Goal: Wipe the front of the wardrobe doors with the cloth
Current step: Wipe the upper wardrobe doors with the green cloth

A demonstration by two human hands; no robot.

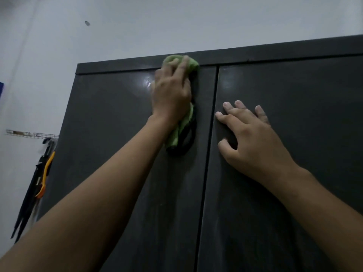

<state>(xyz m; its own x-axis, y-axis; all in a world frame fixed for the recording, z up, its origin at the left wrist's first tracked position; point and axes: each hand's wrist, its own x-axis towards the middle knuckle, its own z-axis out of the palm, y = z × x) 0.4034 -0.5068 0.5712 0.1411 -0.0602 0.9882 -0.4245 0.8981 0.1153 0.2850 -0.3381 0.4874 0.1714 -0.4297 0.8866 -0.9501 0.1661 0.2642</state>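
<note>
A dark grey glossy wardrobe fills the view, with a left door [110, 154] and a right door [294, 107] split by a vertical gap. My left hand [171, 91] presses a green cloth [192, 64] flat against the top right corner of the left door, just under the top rail. The cloth's loose end [180, 130] hangs below my wrist beside a black strap. My right hand [249, 138] rests flat on the right door near the gap, fingers spread, holding nothing.
A white wall [137, 26] rises behind and left of the wardrobe. At the left, a wire rack [33, 134] is fixed to the wall, and black and orange tools [39, 183] hang beside the wardrobe's left side.
</note>
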